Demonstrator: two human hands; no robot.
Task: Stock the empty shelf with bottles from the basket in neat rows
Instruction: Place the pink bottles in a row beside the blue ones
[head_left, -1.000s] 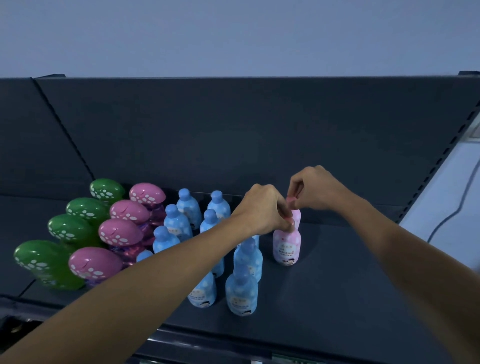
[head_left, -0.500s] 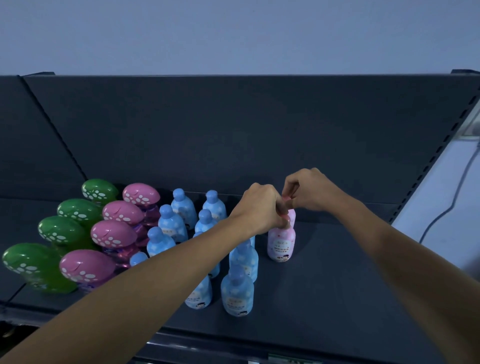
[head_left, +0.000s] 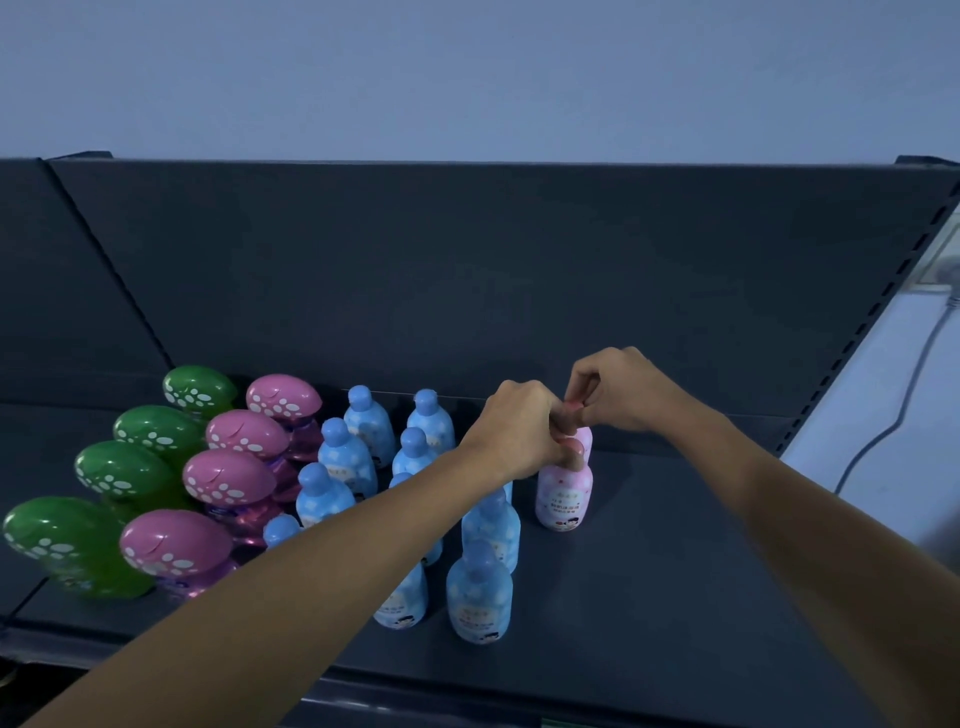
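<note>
Hardly anything has shifted — both hands stay at the shelf (head_left: 685, 571), just right of the blue bottles (head_left: 480, 592). Left hand (head_left: 519, 431) pinches the front pink bottle (head_left: 563, 493) by its cap; right hand (head_left: 623, 389) pinches the rear pink bottle (head_left: 586, 441) likewise. Placement seems nearly done — next, release cleanly and fetch more from the unseen basket.

Green bottles (head_left: 130, 473): white spots. Pink-capped bottles (head_left: 228, 478): white spots, purple-tinted bodies. Blue bottles (head_left: 480, 597): white cloud patches. Front pink bottle (head_left: 563, 493): pale patches. Rear pink bottle (head_left: 584, 439): pink. Shelf (head_left: 675, 597): plain dark grey.
</note>
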